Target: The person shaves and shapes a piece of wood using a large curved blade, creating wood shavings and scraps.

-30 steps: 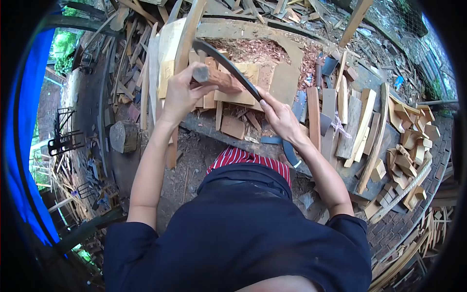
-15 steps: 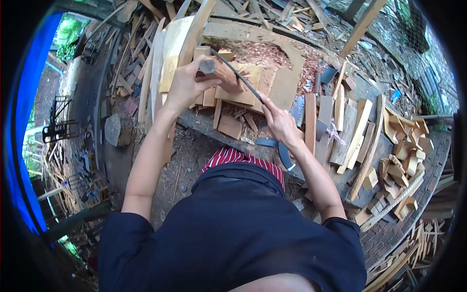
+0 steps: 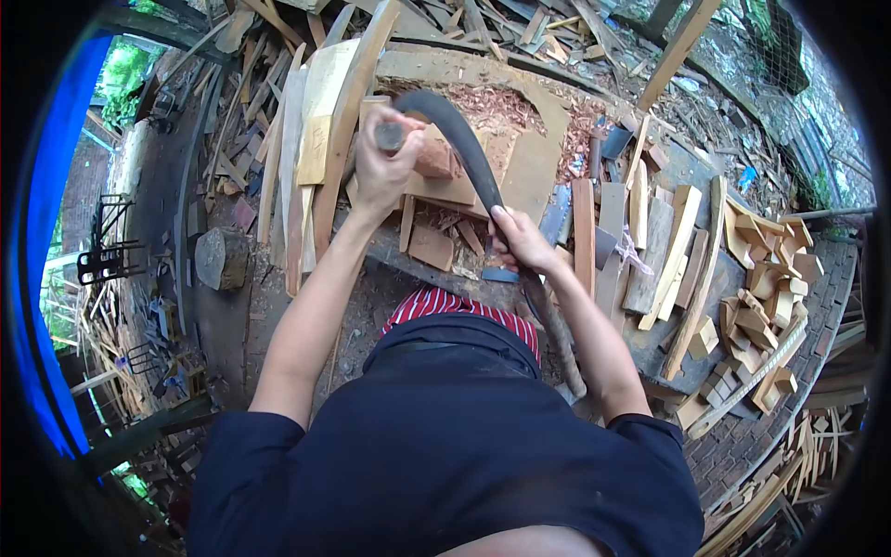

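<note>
My left hand grips a short reddish wooden billet, holding it upright on the chopping bench. My right hand is closed around the handle of a long curved dark blade. The blade arches up from that hand, and its tip lies over the top of the billet close to my left fingers. The tool's wooden handle runs back along my right forearm.
Reddish wood chips heap on the bench behind the billet. Cut slats and planks lie to the right, and small wooden blocks pile further right. A log stump stands at the left among scrap timber.
The blade has turned from edge-on against the billet to raised and broadside over its top. My right hand drew back toward my body, and my left hand shifted its grip on the billet.
</note>
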`<state>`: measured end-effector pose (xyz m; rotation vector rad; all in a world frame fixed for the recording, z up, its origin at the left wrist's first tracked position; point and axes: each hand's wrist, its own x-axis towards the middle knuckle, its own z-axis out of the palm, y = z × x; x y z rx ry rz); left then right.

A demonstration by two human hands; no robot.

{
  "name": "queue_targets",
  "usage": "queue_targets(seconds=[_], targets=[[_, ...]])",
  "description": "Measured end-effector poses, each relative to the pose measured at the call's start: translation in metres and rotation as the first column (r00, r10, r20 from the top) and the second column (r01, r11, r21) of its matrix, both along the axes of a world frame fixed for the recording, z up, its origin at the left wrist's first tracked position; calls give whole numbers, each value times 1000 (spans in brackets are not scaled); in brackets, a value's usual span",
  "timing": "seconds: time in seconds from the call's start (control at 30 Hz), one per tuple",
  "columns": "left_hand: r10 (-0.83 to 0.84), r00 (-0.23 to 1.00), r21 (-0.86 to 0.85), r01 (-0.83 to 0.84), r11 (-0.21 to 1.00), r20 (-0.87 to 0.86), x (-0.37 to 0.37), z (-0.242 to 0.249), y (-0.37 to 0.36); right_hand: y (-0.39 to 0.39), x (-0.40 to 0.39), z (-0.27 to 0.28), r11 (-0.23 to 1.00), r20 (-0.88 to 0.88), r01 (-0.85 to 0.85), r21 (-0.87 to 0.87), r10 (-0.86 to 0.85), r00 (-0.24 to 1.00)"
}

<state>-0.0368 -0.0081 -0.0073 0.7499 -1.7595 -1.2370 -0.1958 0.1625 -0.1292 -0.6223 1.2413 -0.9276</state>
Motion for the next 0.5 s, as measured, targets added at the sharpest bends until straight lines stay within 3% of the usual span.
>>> queue_targets(seconds=[0.07,0.1,0.17,0.2,0.23,0.27,0.3,0.37,0.4,0.47,0.5], targets=[[27,999,-18,-26,999,31,1,0,-3,-3,5,-4,1000,-333,-6,31,16,943],[45,997,-26,-44,999,56,-2,0,-2,-3,7,-10,1000,-332,-9,30,18,943],[50,998,-77,-47,996,34,-6,-2,-4,-8,6,-16,928,-777,-122,-352,-217,591],[115,991,-164,-103,981,63,-4,-8,-8,-16,7,21,967,-784,-91,-237,-135,606],[172,980,-237,-146,960,96,0,-14,-7,-23,9,50,947,-762,-78,-311,-200,616],[120,992,-11,-119,993,33,1,-3,0,-28,9,77,925,-739,-65,-375,-256,623],[135,991,47,-135,990,12,1,-2,3,-33,10,107,877,-682,-31,-480,-351,641],[143,986,-168,-128,978,82,1,-7,-3,-45,15,158,679,-517,26,-734,-583,627],[152,985,-155,-138,978,85,2,-6,0,-44,17,175,639,-493,43,-768,-632,598],[137,990,-110,-134,985,21,-2,-2,2,-40,20,172,612,-489,58,-789,-682,543],[154,988,-108,-151,983,18,-1,-3,3,-37,23,143,717,-621,-17,-697,-591,515]])
